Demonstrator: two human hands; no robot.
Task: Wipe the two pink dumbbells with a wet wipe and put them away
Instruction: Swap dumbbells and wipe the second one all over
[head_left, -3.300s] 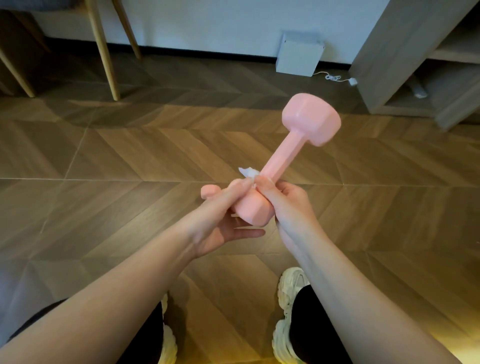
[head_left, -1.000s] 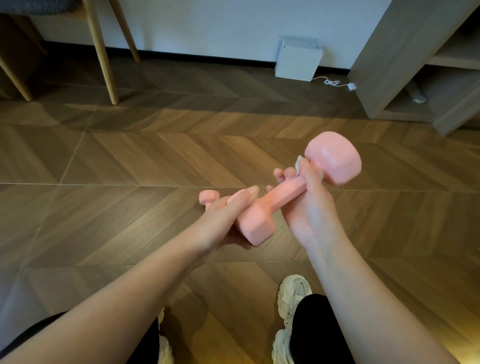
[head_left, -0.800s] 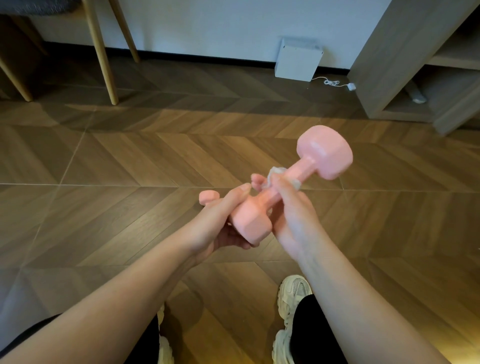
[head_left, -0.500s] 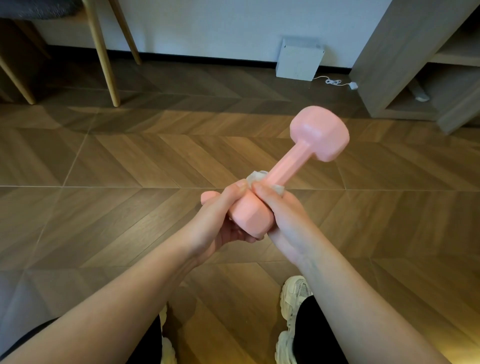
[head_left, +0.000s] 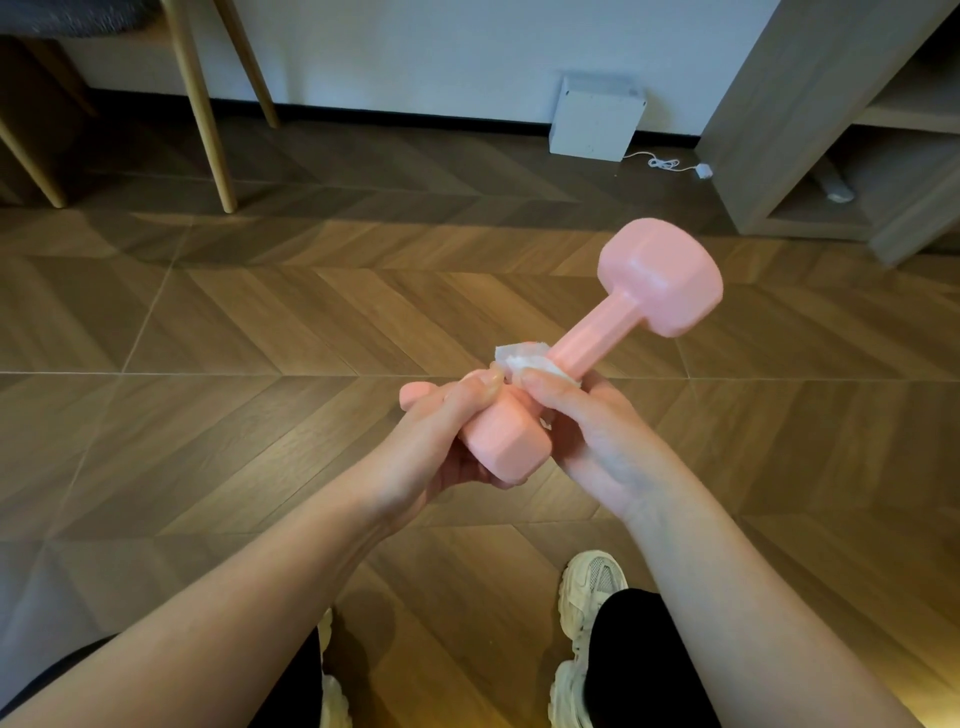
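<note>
Head: left hand (head_left: 431, 441) grips dumbbell (head_left: 597, 338); right hand (head_left: 597, 431) pinches wipe (head_left: 519, 358).

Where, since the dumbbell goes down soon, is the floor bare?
Bare floor spreads wide between the chair legs, the white box and the shelf unit. Crowded only near the shoes and by the cable.

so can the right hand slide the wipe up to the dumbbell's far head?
Probably yes. The right hand holds the wet wipe low on the dumbbell handle; the handle above is bare, and the left hand grips only the near head.
</note>
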